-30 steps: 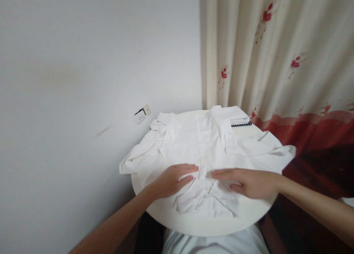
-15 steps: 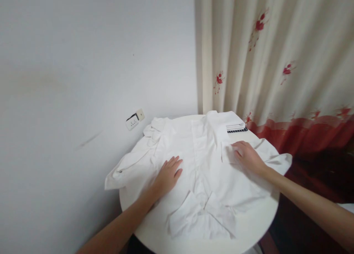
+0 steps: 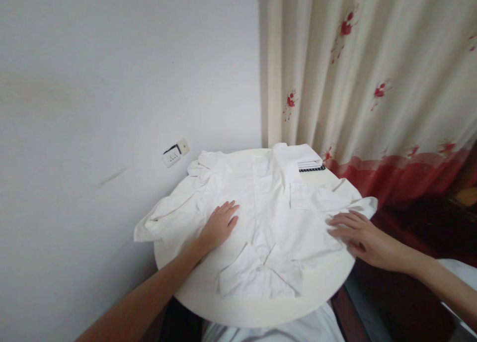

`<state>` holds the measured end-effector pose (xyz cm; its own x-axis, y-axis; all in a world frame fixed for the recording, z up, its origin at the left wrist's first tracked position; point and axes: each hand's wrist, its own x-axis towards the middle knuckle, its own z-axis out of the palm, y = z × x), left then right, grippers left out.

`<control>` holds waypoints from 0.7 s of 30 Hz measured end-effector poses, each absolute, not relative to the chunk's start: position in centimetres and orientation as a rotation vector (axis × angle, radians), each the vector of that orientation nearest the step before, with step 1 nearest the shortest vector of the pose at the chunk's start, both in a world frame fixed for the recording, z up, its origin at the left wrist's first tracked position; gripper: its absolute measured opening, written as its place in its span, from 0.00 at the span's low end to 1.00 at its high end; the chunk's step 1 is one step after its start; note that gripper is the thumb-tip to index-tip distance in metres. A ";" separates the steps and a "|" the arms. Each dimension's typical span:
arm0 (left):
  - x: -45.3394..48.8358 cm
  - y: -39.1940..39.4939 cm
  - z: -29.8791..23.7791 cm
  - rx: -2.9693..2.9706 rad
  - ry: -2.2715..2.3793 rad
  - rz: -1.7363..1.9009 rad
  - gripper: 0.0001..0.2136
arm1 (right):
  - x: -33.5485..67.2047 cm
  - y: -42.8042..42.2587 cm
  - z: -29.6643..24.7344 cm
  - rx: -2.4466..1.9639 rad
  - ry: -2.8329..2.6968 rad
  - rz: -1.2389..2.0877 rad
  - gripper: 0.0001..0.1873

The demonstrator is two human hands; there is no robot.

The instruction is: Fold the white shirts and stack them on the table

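Note:
A white button-up shirt (image 3: 268, 208) lies spread front-up on a small round white table (image 3: 257, 307), collar toward me. My left hand (image 3: 219, 222) rests flat on the shirt's left half, fingers stretched out. My right hand (image 3: 361, 235) lies flat with fingers spread at the shirt's right edge, just below its short sleeve (image 3: 335, 198). The other sleeve (image 3: 164, 220) hangs over the table's left side. Neither hand grips anything.
A folded stack of white cloth with a dark dotted edge (image 3: 307, 159) sits at the table's back. A wall with a socket (image 3: 172, 155) stands to the left. A cream curtain with red flowers (image 3: 357, 83) hangs behind and to the right.
My right hand slid from the chest pocket out and down to the shirt's right edge. My left hand stayed flat on the left half. The view shifted slightly.

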<state>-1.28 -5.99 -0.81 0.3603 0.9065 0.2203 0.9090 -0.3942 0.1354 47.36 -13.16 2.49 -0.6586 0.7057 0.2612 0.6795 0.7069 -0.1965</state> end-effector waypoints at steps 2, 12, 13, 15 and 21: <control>-1.2 -6.0 -0.7 -2.584 -1.719 -0.410 0.21 | 47.6 -12.9 1.9 -1.059 -2.602 -0.013 0.19; -1.2 -6.0 -0.6 -2.557 -1.708 -0.407 0.21 | 48.6 -12.5 4.2 -0.989 -2.558 -0.209 0.17; -1.2 -5.9 -0.7 -2.556 -1.703 -0.405 0.21 | 48.7 -12.6 4.3 -0.992 -2.572 -0.188 0.17; -1.2 -5.9 -0.8 -2.555 -1.692 -0.405 0.22 | 48.7 -12.8 3.8 -0.993 -2.597 -0.133 0.16; -1.5 -5.8 -1.0 -2.567 -1.713 -0.369 0.22 | 48.6 -13.4 2.5 -1.048 -2.592 0.005 0.12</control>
